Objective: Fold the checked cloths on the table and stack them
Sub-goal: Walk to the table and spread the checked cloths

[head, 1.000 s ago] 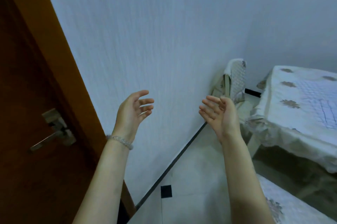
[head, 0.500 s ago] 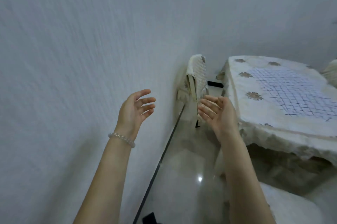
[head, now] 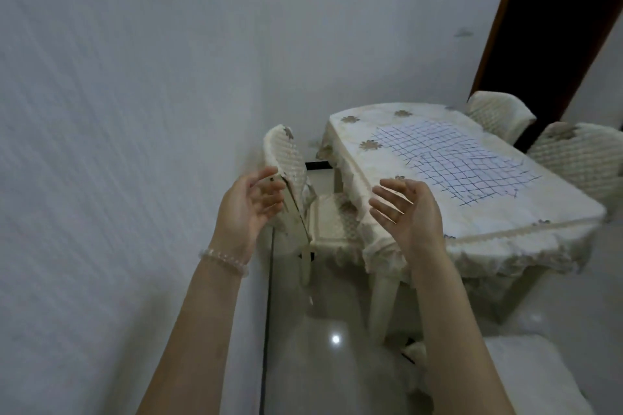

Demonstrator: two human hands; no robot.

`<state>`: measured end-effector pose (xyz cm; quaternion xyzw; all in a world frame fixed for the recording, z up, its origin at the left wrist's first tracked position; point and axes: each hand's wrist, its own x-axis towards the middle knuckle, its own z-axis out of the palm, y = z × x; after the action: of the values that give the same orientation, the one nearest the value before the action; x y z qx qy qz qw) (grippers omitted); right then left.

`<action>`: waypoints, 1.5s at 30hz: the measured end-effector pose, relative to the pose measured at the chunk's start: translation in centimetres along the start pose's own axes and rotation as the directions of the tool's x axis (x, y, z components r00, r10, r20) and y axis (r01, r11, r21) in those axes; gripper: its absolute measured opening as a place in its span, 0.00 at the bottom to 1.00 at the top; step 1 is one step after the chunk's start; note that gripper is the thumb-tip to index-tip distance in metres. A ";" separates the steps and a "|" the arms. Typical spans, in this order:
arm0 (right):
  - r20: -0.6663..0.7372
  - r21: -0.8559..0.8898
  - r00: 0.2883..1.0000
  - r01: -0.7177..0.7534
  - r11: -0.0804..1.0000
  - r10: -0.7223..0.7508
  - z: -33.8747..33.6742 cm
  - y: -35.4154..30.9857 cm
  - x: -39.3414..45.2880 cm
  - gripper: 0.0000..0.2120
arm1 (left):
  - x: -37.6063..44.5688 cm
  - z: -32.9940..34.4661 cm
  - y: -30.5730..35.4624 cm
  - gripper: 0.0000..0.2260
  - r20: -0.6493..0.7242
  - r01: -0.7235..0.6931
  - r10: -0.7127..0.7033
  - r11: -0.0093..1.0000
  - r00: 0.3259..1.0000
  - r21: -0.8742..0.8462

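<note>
A white checked cloth with thin dark blue grid lines lies spread flat on the table, covering the middle and far part of the top; its near edge looks rumpled and uneven, with the grid lines bending there, and it may be more than one cloth overlapping, though the view is too soft to be sure. Under it the table wears a cream tablecloth with brown flower motifs and a lace fringe hanging over the edges. The left hand and the right hand are both raised in the air short of the table, palms turned toward each other, fingers loosely spread and slightly bent, each grip empty and touching nothing. A beaded bracelet sits on the left wrist. A chair with a quilted cream cover stands tucked at the table's left end beside the white wall, and two more covered chairs stand at the far right side. The glossy floor reflects a light spot.
</note>
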<state>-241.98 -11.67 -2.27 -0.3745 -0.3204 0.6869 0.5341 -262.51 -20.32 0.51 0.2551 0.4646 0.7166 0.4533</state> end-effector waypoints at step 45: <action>-0.564 0.022 0.777 0.352 0.936 -0.279 -5.1 -12.8 53.5 0.14 | 62.1 32.4 -12.8 0.13 0.552 0.278 -0.318 0.948 0.771 0.158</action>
<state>-239.24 43.46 -3.34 -0.4631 -0.1668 0.4685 0.7336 -260.25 50.79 -0.19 0.3961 0.3656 0.5102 0.6702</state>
